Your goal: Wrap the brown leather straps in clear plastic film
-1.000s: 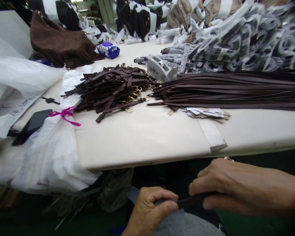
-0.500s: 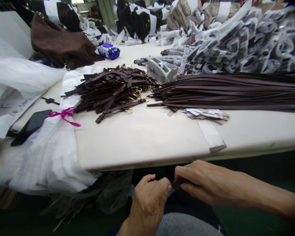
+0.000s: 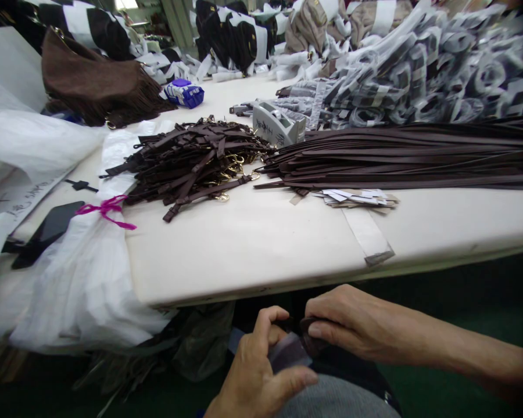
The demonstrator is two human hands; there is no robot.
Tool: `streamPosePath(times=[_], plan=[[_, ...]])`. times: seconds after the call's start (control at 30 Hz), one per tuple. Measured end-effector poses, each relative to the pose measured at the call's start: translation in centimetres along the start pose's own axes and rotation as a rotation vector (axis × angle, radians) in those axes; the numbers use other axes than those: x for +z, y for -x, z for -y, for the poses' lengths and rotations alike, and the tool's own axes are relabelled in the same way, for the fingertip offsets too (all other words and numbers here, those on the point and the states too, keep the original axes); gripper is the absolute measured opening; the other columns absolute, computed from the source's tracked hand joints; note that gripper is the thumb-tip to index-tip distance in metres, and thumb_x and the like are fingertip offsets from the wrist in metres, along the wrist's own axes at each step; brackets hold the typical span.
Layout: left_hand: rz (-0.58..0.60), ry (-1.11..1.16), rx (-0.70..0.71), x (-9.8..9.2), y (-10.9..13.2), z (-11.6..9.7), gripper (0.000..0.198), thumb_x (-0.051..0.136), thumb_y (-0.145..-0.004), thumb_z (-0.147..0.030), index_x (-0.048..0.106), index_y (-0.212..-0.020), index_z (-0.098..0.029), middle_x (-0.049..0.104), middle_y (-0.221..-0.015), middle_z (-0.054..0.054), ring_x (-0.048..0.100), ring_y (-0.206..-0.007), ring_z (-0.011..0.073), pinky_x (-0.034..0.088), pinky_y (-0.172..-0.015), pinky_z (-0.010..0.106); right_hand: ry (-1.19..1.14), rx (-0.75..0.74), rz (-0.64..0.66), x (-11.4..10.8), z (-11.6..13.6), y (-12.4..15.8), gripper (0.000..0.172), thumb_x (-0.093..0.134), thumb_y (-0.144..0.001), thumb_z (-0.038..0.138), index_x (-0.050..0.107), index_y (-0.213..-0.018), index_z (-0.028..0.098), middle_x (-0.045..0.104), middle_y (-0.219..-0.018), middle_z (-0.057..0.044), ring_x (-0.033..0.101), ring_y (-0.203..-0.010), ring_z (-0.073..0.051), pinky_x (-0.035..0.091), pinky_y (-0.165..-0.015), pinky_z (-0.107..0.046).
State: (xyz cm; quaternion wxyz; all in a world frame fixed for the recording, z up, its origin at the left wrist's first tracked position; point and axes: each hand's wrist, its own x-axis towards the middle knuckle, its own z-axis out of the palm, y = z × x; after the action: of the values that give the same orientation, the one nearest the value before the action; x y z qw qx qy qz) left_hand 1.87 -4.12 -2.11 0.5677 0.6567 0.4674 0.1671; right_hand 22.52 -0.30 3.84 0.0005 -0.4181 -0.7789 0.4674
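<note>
Below the table's front edge, my right hand (image 3: 353, 322) is closed on a dark brown leather strap (image 3: 312, 337), gripped between thumb and curled fingers. My left hand (image 3: 255, 368) is beside it, its thumb spread away and its fingers curled behind the strap. A translucent plastic wrap (image 3: 290, 351) lies over the strap between the left thumb and forefinger. My fingers hide much of the strap. On the table above are a heap of short brown straps (image 3: 196, 162) with gold-coloured clasps and a long bundle of flat brown straps (image 3: 396, 154).
A grey tape dispenser (image 3: 276, 123) stands between the strap piles. Paper slips (image 3: 359, 198) lie in front of the long bundle. Plastic-wrapped straps (image 3: 418, 81) are heaped behind. At left are white plastic bags (image 3: 87, 273) tied with pink ribbon, a black phone (image 3: 52, 226) and a brown fringed bag (image 3: 100, 75).
My left hand has opened from a pinch, its thumb now spread downward, so the translucent wrap shows. My right hand keeps its grip. The view has shifted slightly.
</note>
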Motion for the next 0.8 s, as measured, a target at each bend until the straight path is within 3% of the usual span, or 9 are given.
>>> streamPosePath(times=[0.07,0.17,0.23,0.43,0.63,0.8], plan=[[0.086,0.003,-0.159,-0.2,0.1,-0.3,0.058,0.075,-0.062,-0.033,0.048,-0.111,-0.018,0.057,-0.069,-0.005,0.050,-0.063,0.0111,0.032,-0.056,0.019,0.004,-0.023,-0.011,0.6,0.0,0.1,0.021,0.039,-0.092,0.023,0.059,-0.087,0.017,0.061,-0.078,-0.002,0.056,-0.073,-0.014,0.040,-0.065,-0.023],[0.151,-0.052,-0.283,-0.2,0.1,-0.6,0.020,0.071,-0.065,-0.024,0.061,-0.080,-0.016,0.054,-0.066,-0.006,0.047,-0.063,0.0096,0.028,-0.055,0.019,0.011,-0.049,-0.020,1.3,-0.1,0.3,0.024,0.036,-0.094,0.025,0.058,-0.090,0.018,0.060,-0.081,-0.003,0.056,-0.074,-0.014,0.041,-0.067,-0.024],[0.142,-0.053,-0.309,-0.1,0.1,-0.6,0.015,0.071,-0.064,-0.022,0.059,-0.071,-0.015,0.051,-0.063,-0.007,0.045,-0.062,0.0086,0.026,-0.054,0.019,0.017,-0.049,0.001,1.7,-0.2,0.3,0.027,0.033,-0.095,0.025,0.058,-0.090,0.018,0.058,-0.081,-0.002,0.055,-0.073,-0.013,0.041,-0.066,-0.024],[0.107,-0.023,-0.292,0.5,0.0,-0.3,0.017,0.071,-0.065,-0.022,0.057,-0.071,-0.016,0.048,-0.060,-0.008,0.042,-0.059,0.0075,0.027,-0.054,0.018,0.042,-0.038,0.061,2.4,-0.8,0.3,0.023,0.040,-0.092,0.026,0.060,-0.082,0.018,0.056,-0.080,-0.001,0.056,-0.070,-0.013,0.040,-0.063,-0.023],[0.098,-0.012,-0.277,1.2,-0.4,-0.1,0.014,0.069,-0.066,-0.020,0.058,-0.073,-0.015,0.050,-0.063,-0.007,0.043,-0.061,0.0081,0.028,-0.056,0.018,-0.008,-0.087,0.022,2.8,-0.8,-0.1,0.013,0.047,-0.088,0.018,0.059,-0.094,0.017,0.059,-0.085,-0.002,0.057,-0.078,-0.014,0.041,-0.068,-0.024],[0.174,0.078,-0.194,0.8,-0.2,0.1,0.034,0.072,-0.062,-0.017,0.059,-0.093,-0.019,0.059,-0.076,-0.007,0.050,-0.070,0.0105,0.031,-0.059,0.018,0.155,-0.189,-0.046,3.7,-1.4,-0.1,0.010,0.047,-0.089,0.021,0.056,-0.092,0.017,0.057,-0.081,-0.002,0.052,-0.070,-0.013,0.036,-0.059,-0.024]])
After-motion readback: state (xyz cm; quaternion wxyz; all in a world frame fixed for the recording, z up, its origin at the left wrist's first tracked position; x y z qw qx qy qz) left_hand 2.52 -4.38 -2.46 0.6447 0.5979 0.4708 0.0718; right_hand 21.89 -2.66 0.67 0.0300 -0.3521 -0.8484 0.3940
